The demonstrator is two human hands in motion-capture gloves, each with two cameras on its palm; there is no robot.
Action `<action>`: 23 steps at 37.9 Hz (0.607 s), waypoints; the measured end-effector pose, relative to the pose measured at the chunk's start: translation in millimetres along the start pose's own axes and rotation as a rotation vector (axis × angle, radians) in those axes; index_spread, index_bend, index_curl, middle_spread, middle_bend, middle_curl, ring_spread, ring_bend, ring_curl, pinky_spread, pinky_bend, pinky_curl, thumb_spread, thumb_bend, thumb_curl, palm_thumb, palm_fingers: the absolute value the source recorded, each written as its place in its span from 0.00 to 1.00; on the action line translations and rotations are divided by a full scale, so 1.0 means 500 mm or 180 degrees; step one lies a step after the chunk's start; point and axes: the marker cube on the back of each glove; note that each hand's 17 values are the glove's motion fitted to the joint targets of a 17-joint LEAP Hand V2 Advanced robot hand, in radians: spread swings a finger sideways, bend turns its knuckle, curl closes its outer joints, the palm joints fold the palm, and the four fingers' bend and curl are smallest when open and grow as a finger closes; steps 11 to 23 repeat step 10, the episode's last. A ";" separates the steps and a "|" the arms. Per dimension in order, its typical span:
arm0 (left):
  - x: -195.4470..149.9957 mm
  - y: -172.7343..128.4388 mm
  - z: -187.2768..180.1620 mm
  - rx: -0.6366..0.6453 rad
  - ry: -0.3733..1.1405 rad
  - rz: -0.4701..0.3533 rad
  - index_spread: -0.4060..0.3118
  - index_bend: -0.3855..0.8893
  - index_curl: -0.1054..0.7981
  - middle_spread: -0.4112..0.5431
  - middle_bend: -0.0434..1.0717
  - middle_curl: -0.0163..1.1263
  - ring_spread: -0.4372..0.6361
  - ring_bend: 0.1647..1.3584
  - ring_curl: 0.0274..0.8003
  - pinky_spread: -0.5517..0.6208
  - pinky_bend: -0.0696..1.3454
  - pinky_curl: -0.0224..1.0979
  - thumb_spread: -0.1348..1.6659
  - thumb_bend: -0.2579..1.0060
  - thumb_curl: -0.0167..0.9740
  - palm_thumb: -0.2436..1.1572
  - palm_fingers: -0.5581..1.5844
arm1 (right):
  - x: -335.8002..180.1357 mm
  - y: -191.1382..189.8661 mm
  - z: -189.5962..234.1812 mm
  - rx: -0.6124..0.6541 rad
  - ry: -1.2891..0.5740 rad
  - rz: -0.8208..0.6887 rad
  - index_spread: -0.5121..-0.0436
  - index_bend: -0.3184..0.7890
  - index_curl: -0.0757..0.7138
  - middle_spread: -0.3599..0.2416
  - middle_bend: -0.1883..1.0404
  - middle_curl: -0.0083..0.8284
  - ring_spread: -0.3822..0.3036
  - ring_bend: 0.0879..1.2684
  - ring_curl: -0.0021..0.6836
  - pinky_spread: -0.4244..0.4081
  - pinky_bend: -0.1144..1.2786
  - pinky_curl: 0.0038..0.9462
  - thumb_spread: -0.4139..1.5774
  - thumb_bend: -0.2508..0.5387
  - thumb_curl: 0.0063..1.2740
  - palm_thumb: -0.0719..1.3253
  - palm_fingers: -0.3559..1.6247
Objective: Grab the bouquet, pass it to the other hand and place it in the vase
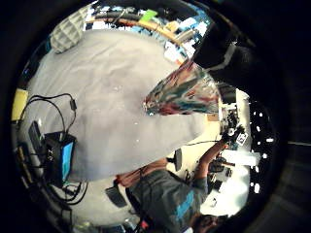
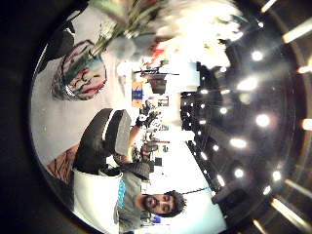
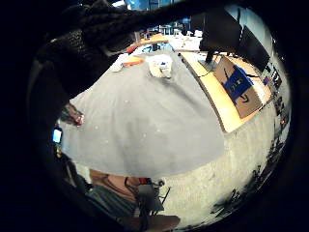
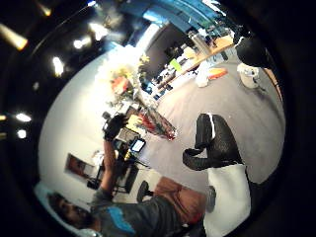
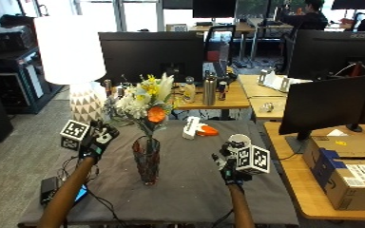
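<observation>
While the bouquet [image 5: 143,105] stood upright in the vase [image 5: 147,166] on the grey-covered counter [image 5: 188,190], both hands hovered apart from it: left hand [image 5: 98,139] released, fingers relaxed; right hand [image 5: 229,167] also released, holding nothing.

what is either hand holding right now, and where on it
Nothing: the bouquet stands in the vase, and the left hand and right hand are both off it.
</observation>
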 end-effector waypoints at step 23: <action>0.012 0.061 -0.072 0.0606 0.0368 0.0507 0.49 0.44 0.56 0.45 0.19 0.38 0.46 0.29 0.42 0.74 0.23 0.35 0.69 0.18 0.28 0.46 0.55 | -0.031 -0.005 0.006 0.0030 0.0048 -0.0113 0.53 0.44 0.64 0.60 0.29 0.46 0.77 0.08 0.49 0.91 0.32 0.38 0.75 0.29 0.40 0.66 0.51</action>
